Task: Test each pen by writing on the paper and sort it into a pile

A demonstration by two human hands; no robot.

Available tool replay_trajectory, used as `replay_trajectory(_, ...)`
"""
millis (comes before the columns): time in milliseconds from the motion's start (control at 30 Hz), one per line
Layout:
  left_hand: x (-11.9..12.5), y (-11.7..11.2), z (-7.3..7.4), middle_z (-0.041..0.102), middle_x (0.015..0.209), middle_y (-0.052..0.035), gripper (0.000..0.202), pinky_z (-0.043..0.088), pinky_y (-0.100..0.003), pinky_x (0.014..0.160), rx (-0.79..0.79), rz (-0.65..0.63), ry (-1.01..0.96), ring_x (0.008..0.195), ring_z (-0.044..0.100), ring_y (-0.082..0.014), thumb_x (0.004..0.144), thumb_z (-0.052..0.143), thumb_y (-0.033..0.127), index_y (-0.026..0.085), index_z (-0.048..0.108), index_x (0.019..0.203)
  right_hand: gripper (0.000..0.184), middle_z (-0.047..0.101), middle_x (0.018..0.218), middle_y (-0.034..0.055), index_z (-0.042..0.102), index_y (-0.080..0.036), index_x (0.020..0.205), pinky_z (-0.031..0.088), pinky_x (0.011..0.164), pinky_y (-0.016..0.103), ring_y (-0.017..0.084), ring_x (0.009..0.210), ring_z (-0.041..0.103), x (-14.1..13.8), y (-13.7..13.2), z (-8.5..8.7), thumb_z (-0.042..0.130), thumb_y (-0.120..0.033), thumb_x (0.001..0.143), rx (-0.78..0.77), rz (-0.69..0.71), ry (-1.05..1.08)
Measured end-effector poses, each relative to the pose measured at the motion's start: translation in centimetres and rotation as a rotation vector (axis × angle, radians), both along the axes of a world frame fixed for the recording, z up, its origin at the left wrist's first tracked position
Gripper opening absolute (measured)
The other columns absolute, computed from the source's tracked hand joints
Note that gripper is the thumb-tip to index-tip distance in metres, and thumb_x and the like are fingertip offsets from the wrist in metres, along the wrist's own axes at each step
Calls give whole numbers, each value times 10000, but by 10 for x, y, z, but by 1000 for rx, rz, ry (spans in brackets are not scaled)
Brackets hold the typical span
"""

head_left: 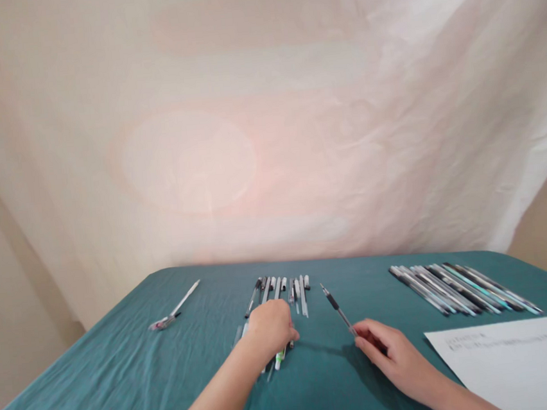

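Note:
My left hand [272, 327] rests knuckles-up on a loose group of pens and pen parts [282, 291] in the middle of the teal tablecloth [125, 374], its fingers curled down over them. What the fingers grip is hidden. My right hand [389, 352] pinches the near end of a black-gripped pen [337, 308] between thumb and forefinger; the pen slants away toward the far left and lies low over the cloth.
A row of several pens [460, 285] lies at the far right. A white printed sheet [520, 355] sits at the near right corner. A single pale pen [175, 311] lies far left. A cream cloth backdrop [267, 135] hangs behind the table.

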State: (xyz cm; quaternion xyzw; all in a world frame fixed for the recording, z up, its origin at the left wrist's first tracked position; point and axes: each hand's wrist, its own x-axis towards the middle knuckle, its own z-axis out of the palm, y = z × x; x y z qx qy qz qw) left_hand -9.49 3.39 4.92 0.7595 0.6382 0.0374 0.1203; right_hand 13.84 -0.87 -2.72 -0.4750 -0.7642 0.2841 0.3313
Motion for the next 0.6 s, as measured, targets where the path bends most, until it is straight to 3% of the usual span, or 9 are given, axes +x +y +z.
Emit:
replay_trajectory(267,7,-9,-3,684,719,-179,68,474,-415,675,13,2,26,769,645,-359,492,664,115,143,665,555,214,599,766,5,568,-201,916,409,626,253,146,663,540,0,1,0,404,-334,885,1,1,12)
replay_trajectory(600,9,-11,-13,629,524,-93,116,450,-390,658,26,-46,-294,655,627,-319,411,574,69,178,541,389,220,598,768,0,576,-207,925,409,627,250,145,668,542,0,1,-1,402,-336,887,3,7,24)
